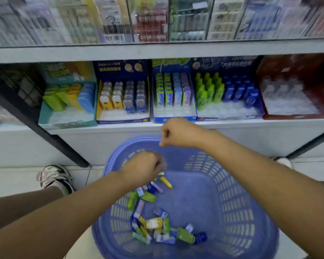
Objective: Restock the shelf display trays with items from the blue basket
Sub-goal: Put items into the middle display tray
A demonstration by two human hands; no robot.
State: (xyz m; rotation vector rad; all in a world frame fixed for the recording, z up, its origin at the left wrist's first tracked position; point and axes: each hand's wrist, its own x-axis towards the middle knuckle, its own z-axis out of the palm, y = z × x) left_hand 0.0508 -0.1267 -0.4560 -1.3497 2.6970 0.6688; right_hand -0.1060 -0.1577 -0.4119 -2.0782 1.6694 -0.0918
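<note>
The blue basket stands on the floor below me, with several small packets and little bottles lying loose on its bottom. My left hand reaches down into its far side with curled fingers; motion blur at the fingertips hides whether they hold anything. My right hand hovers above the basket's far rim with fingers curled into a fist, and I see nothing in it. It is just in front of the blue display tray of green, blue and purple packs.
On the shelf stand a teal tray, a yellow and blue tray, a tray of green and blue bottles and a red tray. A black post slants at left. Shoes stand on the floor tiles.
</note>
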